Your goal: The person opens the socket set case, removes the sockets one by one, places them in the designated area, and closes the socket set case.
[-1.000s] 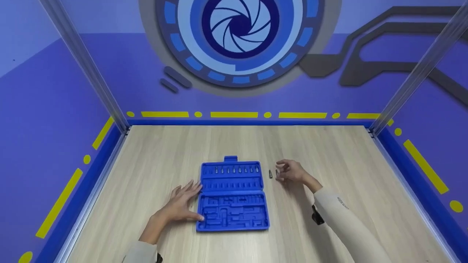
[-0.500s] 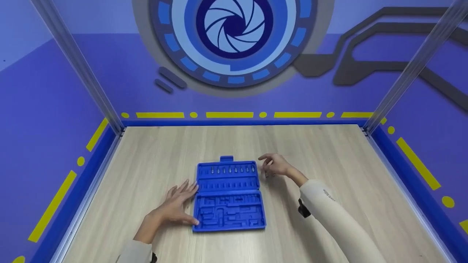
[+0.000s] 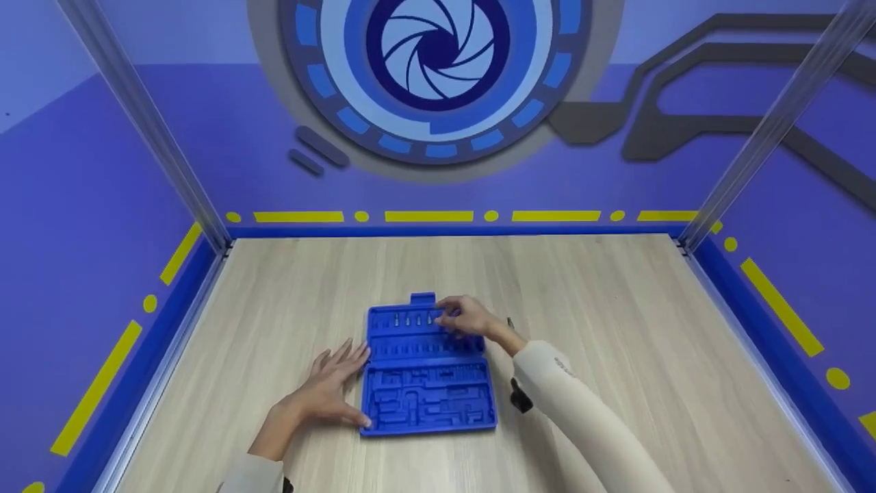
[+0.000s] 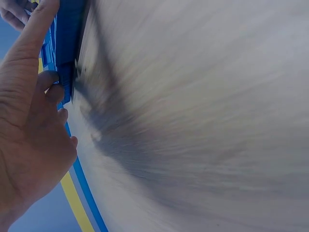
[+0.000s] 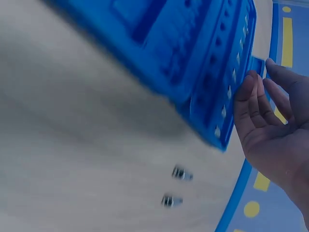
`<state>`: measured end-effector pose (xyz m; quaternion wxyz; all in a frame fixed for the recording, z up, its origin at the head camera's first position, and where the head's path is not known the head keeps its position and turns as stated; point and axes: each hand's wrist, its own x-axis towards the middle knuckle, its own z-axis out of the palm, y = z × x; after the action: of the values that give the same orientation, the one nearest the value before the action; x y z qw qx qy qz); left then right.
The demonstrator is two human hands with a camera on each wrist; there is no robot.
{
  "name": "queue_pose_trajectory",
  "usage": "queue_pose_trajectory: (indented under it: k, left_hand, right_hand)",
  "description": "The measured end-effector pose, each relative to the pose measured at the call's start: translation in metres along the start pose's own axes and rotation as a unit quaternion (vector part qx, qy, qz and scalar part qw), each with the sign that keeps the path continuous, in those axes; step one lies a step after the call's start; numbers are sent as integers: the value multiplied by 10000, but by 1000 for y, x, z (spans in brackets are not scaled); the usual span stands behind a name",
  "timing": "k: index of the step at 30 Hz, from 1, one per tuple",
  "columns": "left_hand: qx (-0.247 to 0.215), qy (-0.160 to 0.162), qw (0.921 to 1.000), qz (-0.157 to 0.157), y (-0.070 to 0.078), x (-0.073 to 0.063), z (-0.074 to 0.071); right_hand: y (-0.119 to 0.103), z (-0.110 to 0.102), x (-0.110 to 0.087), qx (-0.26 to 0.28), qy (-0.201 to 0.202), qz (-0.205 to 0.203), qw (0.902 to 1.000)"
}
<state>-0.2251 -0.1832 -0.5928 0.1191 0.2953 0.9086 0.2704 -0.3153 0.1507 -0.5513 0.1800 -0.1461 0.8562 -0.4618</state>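
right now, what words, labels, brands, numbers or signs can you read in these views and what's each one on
No text is readable.
Small dark print on the right arm's beige cloth sleeve: too small and blurred.
Open blue plastic case: no readable marking.
Small silver metal bits: no readable marking.
Round shutter-like emblem: picture only, no visible lettering.

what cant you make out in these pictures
Head view: the right end of the upper bit row, covered by the right hand.
Head and right wrist views: whether that hand holds a bit, blocked by the hand itself.
Right wrist view: tips of the two loose bits, blurred.
Left wrist view: most of the blue case, past the top edge or behind the left hand.
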Motion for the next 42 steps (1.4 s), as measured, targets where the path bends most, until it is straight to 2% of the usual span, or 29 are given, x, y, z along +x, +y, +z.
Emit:
queue_pose_trajectory:
  k: [5,10,12,15,19,22,34,42]
  left_hand:
    - [-119,1,9999,-31,0,0,1]
    - [-164,35,9999,20,0,0,1]
    - [-151,50,9999,29,-2,-1,1]
    - [-191,59,9998,20,-2,-1,3]
    - [-277,67,9996,10,-3,-1,4]
    - [-265,62,9996,31,-4,-1,4]
    - [-180,46,9998,-10,-4,2,1]
    - [-171,43,9998,-46,-3,2,2]
  right_hand:
    - [-11,32,19,5,42,-183,9998]
    - [-16,61,38,-461,493,-611,9958]
    - [-17,70,43,-762,685,-617,9928]
    - [-16,79,48,-1214,942,-365,9875]
    - [-16,85,53,-1725,1184,111,9778]
    - [-17,86,56,-1917,1200,281,9737]
    - [-27,84,59,-1833,1143,651,9742]
    - [-26,85,59,-1667,1167,546,9775]
